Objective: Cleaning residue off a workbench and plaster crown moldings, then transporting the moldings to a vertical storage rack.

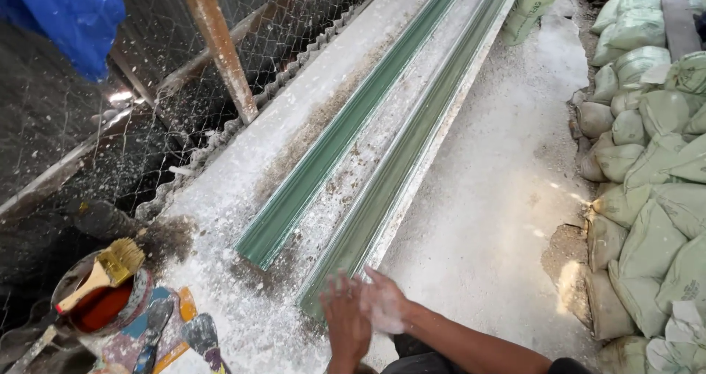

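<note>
My left hand [346,322] and my right hand [384,303] are pressed together at the bottom centre, both dusted with white powder and blurred. They hover over the near end of a long green moulding [401,164] lying on a powdery bench. A second green moulding [331,146] lies parallel to its left. Neither hand holds a tool.
A paint tin [99,308] with a brush [110,267] resting on it sits at the bottom left, beside two scrapers [180,337]. Wire mesh and a rusty post [220,47] stand on the left. Stacked pale green sacks [654,161] line the right. A dusty concrete floor [500,183] lies between.
</note>
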